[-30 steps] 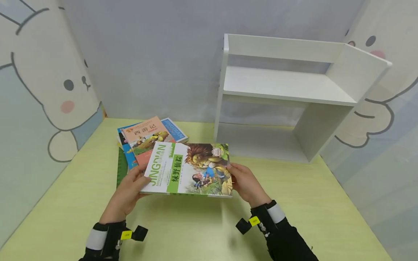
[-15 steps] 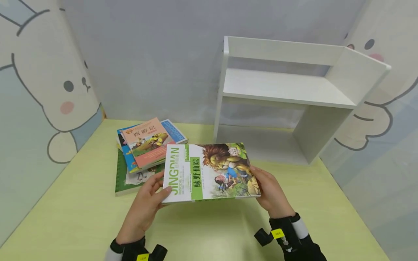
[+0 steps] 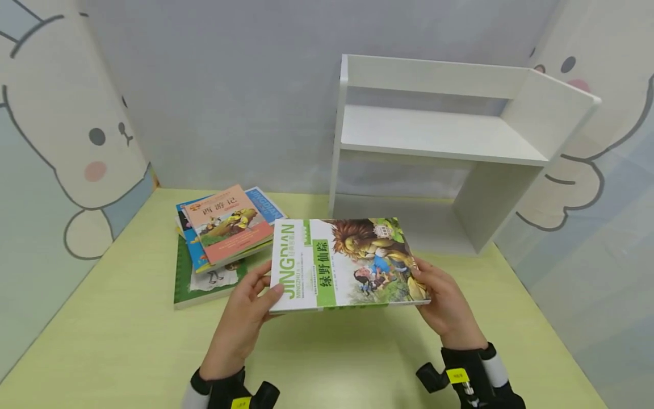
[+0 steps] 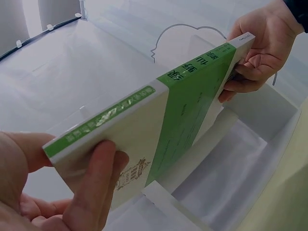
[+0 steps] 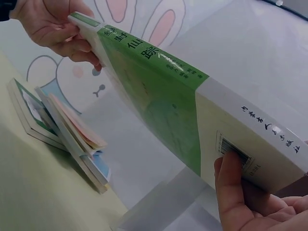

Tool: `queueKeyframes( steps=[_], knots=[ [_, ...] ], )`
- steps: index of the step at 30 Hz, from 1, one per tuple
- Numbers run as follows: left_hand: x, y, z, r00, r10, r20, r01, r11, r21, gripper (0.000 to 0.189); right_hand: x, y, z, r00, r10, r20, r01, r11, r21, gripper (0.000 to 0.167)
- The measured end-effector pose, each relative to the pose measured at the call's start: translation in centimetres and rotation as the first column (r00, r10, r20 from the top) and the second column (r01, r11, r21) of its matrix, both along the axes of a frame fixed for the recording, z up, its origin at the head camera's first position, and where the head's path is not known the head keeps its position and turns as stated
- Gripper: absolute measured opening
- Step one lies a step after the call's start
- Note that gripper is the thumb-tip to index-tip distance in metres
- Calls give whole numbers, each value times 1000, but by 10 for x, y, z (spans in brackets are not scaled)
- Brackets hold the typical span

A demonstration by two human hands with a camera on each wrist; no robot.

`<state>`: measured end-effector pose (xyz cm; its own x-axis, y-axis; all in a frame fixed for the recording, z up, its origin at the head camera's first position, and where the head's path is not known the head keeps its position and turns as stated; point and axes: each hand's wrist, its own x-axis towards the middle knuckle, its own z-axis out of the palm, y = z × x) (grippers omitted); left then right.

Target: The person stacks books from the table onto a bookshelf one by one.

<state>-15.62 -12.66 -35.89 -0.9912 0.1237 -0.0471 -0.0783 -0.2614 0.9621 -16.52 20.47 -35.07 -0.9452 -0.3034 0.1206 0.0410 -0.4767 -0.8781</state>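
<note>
A white-and-green paperback book point(image 3: 347, 264) with a lion on its cover is held flat above the table between both hands. My left hand point(image 3: 250, 312) grips its left end, thumb on top of the cover and fingers underneath. At the right end, my right hand point(image 3: 449, 307) pinches the edge the same way. Both wrist views show the green spine point(image 4: 197, 62) and fingers pressed against the back cover point(image 5: 159, 120). The book's far edge overlaps the foot of the white shelf in the head view.
A two-tier white shelf point(image 3: 444, 133) stands at the back right, against the grey wall. To the left lies a loose pile of books, a salmon-coloured book point(image 3: 230, 224) on top and a green book point(image 3: 204, 284) lowest. Pale yellow table point(image 3: 128, 341) extends around them.
Both hands have carried the book to the right, away from the pile. The green book at the bottom of the pile now shows more. The pile and shelf stay put.
</note>
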Motion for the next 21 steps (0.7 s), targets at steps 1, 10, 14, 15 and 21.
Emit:
queueKeyframes(
  steps=[1, 10, 14, 15, 21],
  knots=[
    [-1, 2, 2, 1000, 3, -8, -3, 1000, -7, 51, 0, 1, 1, 1000, -7, -10, 7, 1000, 7, 43],
    [-20, 17, 24, 994, -25, -106, 18, 997, -73, 51, -2, 11, 22, 991, -115, -74, 117, 992, 35, 53],
    [-31, 25, 38, 983, -59, -172, 42, 994, -100, 50, -6, 19, 36, 986, -138, -97, 140, 990, 9, 34],
    [-33, 27, 42, 980, -69, -184, 50, 993, -105, 49, -7, 21, 41, 985, -141, -98, 142, 990, -4, 31],
    [-50, 44, 70, 963, -109, -246, 87, 991, -101, 45, -13, 35, 65, 976, -186, -115, 178, 981, -74, 48]
  ],
)
